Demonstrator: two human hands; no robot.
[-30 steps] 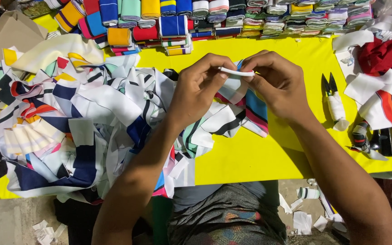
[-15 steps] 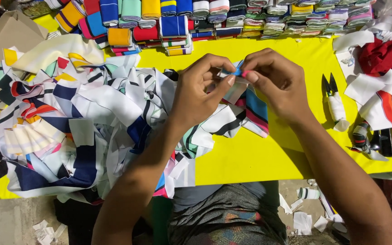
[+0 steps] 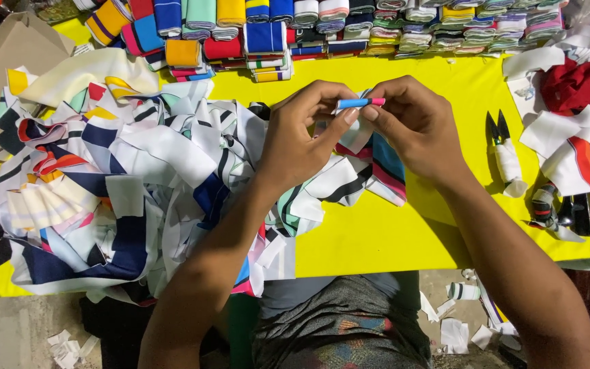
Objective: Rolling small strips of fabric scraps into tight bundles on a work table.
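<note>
Strong, even light falls from above onto the yellow tabletop (image 3: 390,232), which shows saturated and bright with no blown-out glare. Soft shadows lie just under the left hand (image 3: 302,140) and the right hand (image 3: 411,126), and a broader one runs along the right forearm toward the near edge. The white cloth scraps (image 3: 172,150) left of the left hand are very bright but keep their folds. Below the near edge of the tabletop, well behind both hands, the floor (image 3: 8,335) sits dim and murky. Focus is sharp at the hands and the snips (image 3: 503,154) to the right of the right hand. Slight wide-angle bending shows in the rolled fabric (image 3: 268,27) beyond the hands.
</note>
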